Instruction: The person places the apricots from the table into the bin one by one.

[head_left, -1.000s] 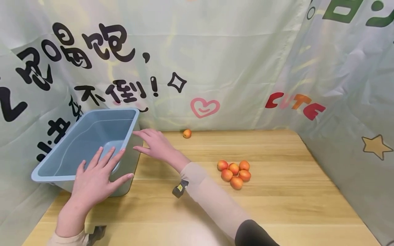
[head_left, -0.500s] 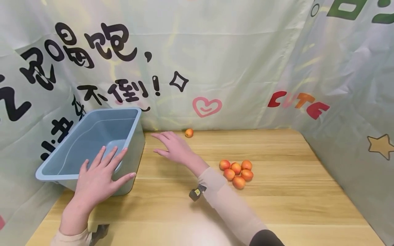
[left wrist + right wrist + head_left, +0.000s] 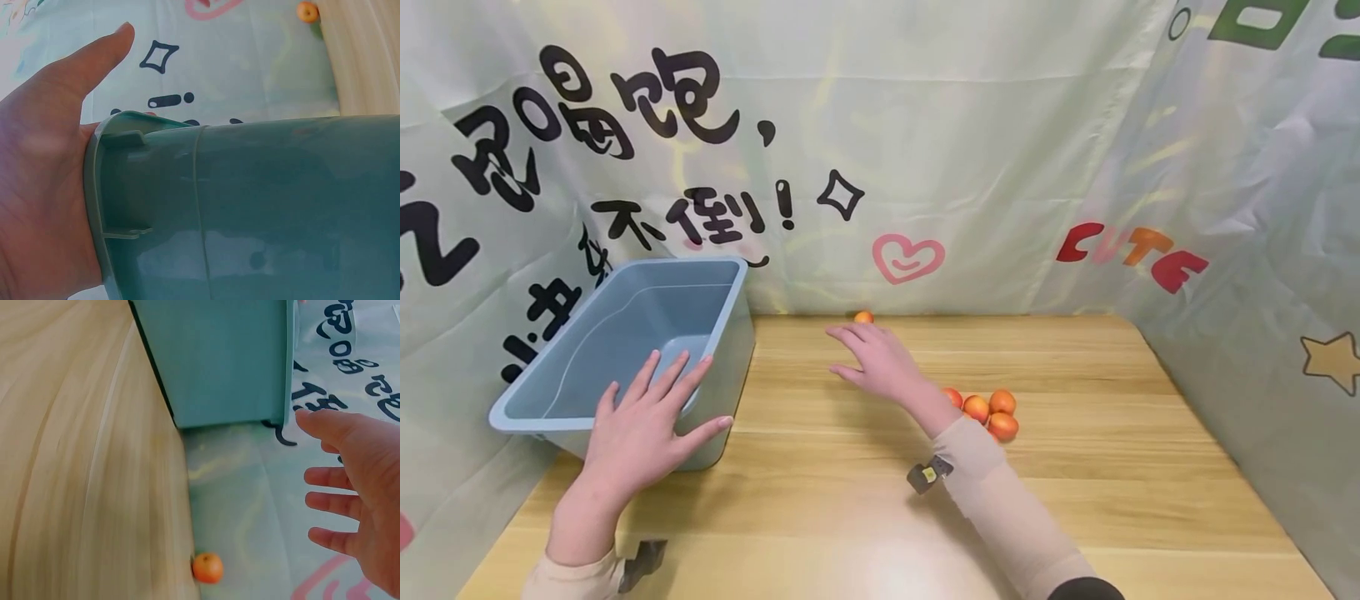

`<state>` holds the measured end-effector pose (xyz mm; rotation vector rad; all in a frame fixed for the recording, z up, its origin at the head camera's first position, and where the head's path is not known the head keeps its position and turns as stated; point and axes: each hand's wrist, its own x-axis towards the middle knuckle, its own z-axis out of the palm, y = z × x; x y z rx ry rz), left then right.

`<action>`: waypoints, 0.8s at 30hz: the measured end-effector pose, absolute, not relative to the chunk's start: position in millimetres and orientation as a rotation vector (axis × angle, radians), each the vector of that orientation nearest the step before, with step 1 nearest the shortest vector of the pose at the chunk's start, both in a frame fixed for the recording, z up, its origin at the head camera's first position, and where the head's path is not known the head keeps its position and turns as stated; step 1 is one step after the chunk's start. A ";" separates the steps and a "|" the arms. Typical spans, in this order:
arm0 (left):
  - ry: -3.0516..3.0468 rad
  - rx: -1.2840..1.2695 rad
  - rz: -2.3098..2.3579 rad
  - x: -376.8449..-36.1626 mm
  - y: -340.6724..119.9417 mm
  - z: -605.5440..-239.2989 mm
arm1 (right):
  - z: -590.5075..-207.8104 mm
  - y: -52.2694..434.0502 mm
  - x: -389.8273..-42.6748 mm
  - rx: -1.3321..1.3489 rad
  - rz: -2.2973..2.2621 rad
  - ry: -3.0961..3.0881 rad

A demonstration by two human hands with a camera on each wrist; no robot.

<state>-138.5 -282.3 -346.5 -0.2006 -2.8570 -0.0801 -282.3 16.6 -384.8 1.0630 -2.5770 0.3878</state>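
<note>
- A person's left hand (image 3: 643, 421) lies flat, fingers spread, on the near rim of a blue bin (image 3: 700, 292) at the table's (image 3: 850, 500) left edge; the thumb runs down the bin's outer wall, and nothing is gripped.
- The right hand (image 3: 880, 360) hovers over the middle of the table, fingers straight and apart, holding nothing, aimed toward a lone apricot (image 3: 863, 317) at the far edge, touching the curtain (image 3: 1000, 167).
- The right wrist view shows that apricot (image 3: 207, 567) right where wood meets cloth, well apart from the fingers (image 3: 331, 503).
- Risk: a round fruit against loose cloth may roll sideways along the far edge if nudged rather than grasped, or sink into a fold.
- Risk: a pile of apricots (image 3: 988, 412) lies just beside the right forearm, partly hidden by it; a sweep of the sleeve could likely scatter them toward the right edge.
- Risk: the bin looks tilted and sits close to the left edge, against the curtain. A flat palm gives only light hold, so a bump might slide or tip it off the table.
- Risk: the reach crosses to the far edge, so leaning in could shift weight onto the bin's rim.
</note>
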 end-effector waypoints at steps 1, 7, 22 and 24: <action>-2.859 -0.201 -0.079 -138.7 -282.4 -346.2 | -385.1 20.3 -281.8 1.054 0.386 -2.588; -2.865 -0.195 -0.080 -139.7 -283.0 -346.4 | -389.1 39.1 -278.1 1.021 0.415 -2.581; -2.870 -0.200 -0.078 -139.2 -283.0 -346.7 | -410.0 81.0 -268.6 0.899 0.419 -2.706; -2.875 -0.199 -0.074 -139.2 -282.8 -346.8 | -412.6 86.6 -267.2 0.888 0.434 -2.719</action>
